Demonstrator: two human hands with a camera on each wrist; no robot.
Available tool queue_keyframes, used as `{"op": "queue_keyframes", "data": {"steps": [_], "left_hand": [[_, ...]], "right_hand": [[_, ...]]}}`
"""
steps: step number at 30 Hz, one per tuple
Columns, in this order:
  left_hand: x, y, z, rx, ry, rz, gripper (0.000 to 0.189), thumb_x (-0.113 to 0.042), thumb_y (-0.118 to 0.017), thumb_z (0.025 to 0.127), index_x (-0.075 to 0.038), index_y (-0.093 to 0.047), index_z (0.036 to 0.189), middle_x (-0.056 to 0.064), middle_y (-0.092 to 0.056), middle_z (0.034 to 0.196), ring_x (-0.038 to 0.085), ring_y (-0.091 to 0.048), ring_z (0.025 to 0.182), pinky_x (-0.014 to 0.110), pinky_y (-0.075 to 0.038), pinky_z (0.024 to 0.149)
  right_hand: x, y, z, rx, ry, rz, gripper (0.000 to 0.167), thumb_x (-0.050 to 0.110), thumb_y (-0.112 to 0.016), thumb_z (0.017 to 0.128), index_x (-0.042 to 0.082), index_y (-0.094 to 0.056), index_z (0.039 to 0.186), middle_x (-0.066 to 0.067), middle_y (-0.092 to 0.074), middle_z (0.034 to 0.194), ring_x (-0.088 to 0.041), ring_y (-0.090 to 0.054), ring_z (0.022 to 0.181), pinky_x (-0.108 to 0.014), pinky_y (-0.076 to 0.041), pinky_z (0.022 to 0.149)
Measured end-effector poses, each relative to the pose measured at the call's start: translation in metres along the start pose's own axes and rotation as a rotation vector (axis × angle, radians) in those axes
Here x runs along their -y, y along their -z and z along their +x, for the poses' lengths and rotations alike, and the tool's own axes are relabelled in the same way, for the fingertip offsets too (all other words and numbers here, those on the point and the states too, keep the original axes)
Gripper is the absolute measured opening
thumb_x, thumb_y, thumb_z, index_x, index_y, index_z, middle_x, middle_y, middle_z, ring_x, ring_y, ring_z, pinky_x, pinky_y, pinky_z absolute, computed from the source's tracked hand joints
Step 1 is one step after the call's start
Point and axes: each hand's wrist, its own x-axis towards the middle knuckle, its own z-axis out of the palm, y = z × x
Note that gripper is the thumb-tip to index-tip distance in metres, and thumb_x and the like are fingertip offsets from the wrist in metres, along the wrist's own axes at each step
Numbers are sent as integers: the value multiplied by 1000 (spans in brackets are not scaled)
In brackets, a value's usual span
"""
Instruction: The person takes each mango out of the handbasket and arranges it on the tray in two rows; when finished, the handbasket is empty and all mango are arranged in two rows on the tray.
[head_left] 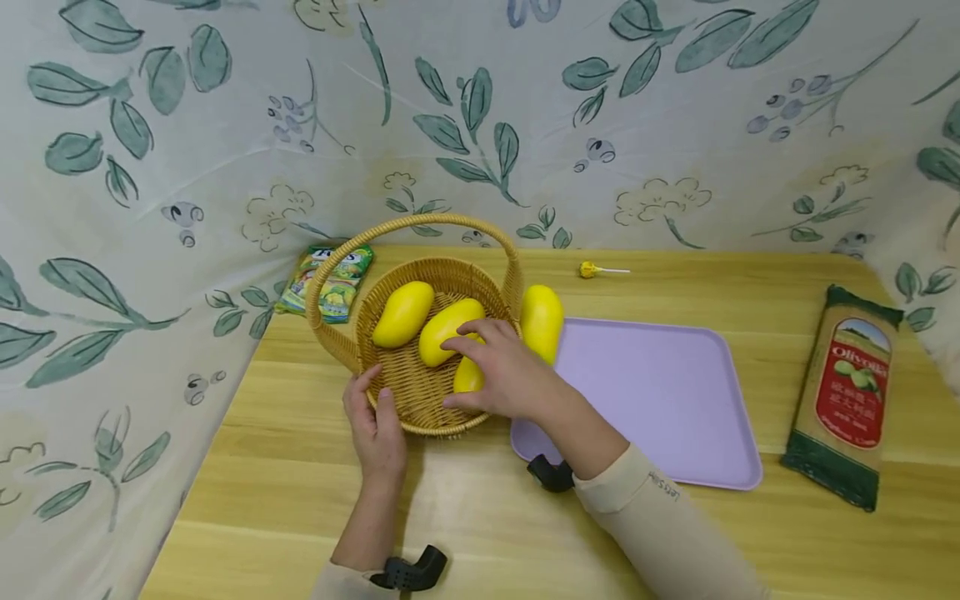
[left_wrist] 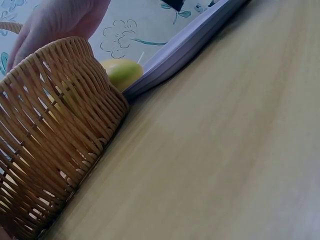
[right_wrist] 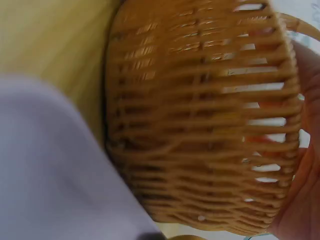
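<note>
A woven basket (head_left: 442, 427) with a tall arched handle stands on the table. Two yellow mangoes (head_left: 403, 314) lie inside it, and a third mango (head_left: 468, 377) shows partly beneath my right hand (head_left: 513, 375). That hand reaches over the right rim, thumb and fingers curved round this third mango, which they partly hide. At the basket's front left, my left hand (head_left: 380, 429) holds the rim, thumb and fingertips at the edge. Another mango (head_left: 542, 321) lies outside, between basket and tray, and is also visible behind the basket in the left wrist view.
A lilac tray (head_left: 652, 392) lies right of the basket, under my right forearm. Behind the basket's left side is a green snack packet (head_left: 348, 287). A yellow lollipop (head_left: 588, 269) lies near the back edge, and an Olivoilà pasta pack (head_left: 847, 392) lies far right.
</note>
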Motion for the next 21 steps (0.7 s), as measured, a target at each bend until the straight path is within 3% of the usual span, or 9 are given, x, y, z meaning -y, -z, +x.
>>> {"op": "queue_keyframes", "data": {"steps": [6,13,21], "left_hand": [[-1,-1,0,10,-11,-6,36,-7,-43,103,-3,-52,138,15,-32,153,28,-18,154,55,-13,125],[-2,-2,1,9,-15,-20,36,-6,-43,103,-1,-52,138,18,-33,151,25,-25,149,53,-18,122],[-1,-1,0,7,9,-24,36,-6,-42,103,-3,-52,138,14,-32,153,25,-22,151,52,-17,124]], "right_hand": [[-6,-1,13,105,31,-145,77,68,-80,73,28,-64,136,-8,-53,144,-36,-45,138,-54,-38,115],[-5,-7,16,99,13,-208,78,72,-79,70,27,-66,132,-8,-54,137,-36,-43,136,-52,-37,115],[-2,-13,19,144,-48,-251,79,74,-78,69,25,-66,131,-9,-55,132,-42,-49,128,-50,-43,110]]}}
